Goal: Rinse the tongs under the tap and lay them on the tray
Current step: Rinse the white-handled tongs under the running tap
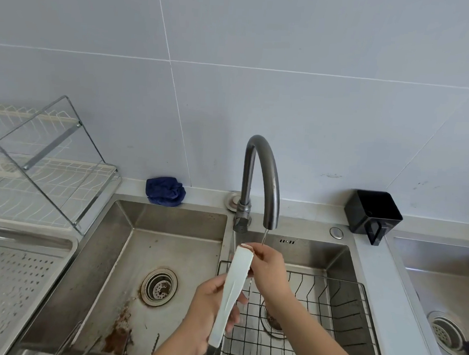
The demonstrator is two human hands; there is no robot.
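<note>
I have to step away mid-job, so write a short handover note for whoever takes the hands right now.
Left hand: gripping the white tongs near their lower end.
Right hand: fingers on the tongs' upper end, just below the tap spout.
Tongs: held slanted over the wire basket in the middle sink basin; a thin stream of water runs from the spout beside them.
Done: tongs picked up and brought to the tap.
Left: finish rinsing, then lay them on the perforated tray at far left. Tap is on.
</note>
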